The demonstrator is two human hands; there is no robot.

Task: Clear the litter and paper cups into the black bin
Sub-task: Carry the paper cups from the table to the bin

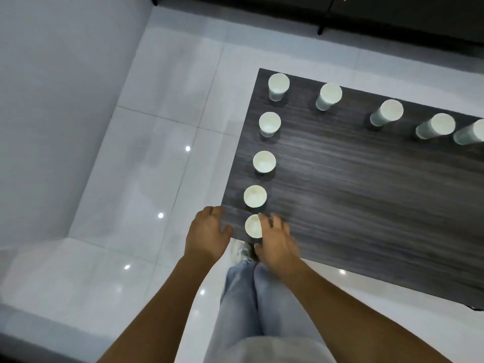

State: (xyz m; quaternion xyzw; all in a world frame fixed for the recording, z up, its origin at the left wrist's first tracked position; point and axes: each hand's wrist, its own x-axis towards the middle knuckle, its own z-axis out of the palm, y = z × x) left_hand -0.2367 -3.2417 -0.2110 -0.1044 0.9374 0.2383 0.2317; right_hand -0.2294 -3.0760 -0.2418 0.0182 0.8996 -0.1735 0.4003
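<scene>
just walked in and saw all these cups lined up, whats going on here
A person stands at the corner of a dark wood-grain table lined with upright white paper cups. Their right hand is at the nearest white paper cup, fingers against its rim, though a firm grip isn't clear. Their left hand rests, fingers relaxed, at the table's edge. Nine other cups stand untouched: four up the left edge, five along the far edge. No black bin is in view.

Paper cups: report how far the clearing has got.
Done: nothing that shows; no black bin is in view. In hand: the right hand is at the nearest cup, the left hand rests at the table corner. Left: nine more cups, including the next cup.
</scene>
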